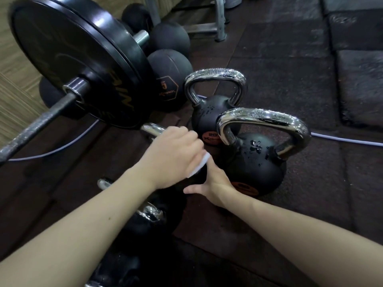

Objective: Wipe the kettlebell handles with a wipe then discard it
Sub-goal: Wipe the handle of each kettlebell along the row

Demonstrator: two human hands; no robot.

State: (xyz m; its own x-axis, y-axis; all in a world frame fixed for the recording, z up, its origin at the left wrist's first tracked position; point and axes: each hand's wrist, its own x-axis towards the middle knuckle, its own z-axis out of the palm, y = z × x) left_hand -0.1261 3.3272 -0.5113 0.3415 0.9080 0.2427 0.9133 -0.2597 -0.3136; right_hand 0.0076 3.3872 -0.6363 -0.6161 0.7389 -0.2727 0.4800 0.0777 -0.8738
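Several black kettlebells with chrome handles stand on the dark rubber floor. The far kettlebell handle (215, 74) and the near right kettlebell handle (265, 117) carry water droplets. My left hand (174, 154) is shut on a white wipe (199, 165) and closed over a third kettlebell's chrome handle (150, 129), hiding most of it. My right hand (213, 183) lies just below the wipe with fingers spread, pressed against that kettlebell's dark body. Closer to me, more chrome handles (150, 212) show under my left forearm.
A loaded barbell with a big black plate (83, 59) crosses the left side, close to my left arm. Black medicine balls (170, 65) sit behind it. A white cable (348, 140) runs along the floor. A metal rack leg (219, 21) stands at the back.
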